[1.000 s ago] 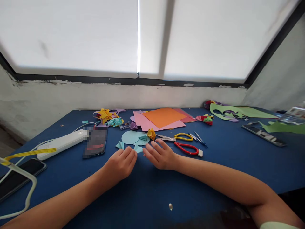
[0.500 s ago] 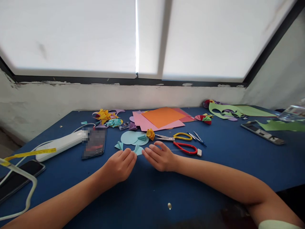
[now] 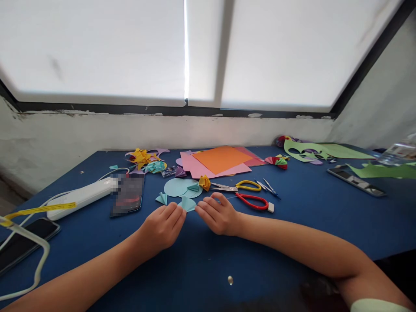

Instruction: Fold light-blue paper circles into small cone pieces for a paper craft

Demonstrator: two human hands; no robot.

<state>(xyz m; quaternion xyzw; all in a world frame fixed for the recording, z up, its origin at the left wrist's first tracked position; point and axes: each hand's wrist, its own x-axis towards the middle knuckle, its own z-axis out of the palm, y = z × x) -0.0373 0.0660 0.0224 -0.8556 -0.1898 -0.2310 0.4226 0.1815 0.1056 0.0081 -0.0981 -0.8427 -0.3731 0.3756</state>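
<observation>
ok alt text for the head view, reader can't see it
A person's left hand pinches pleated light-blue paper at a blue table, the right hand at the paper's other side. Beyond lie light-blue circles, folded yellow paper and yellow-and-red-handled scissors; pink paper and an orange sheet lie farther back.

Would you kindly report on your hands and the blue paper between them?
Left hand pinches folded blue paper. Right hand at paper's opposite edge, grip unclear. Scissors close by, just beyond right hand.
</observation>
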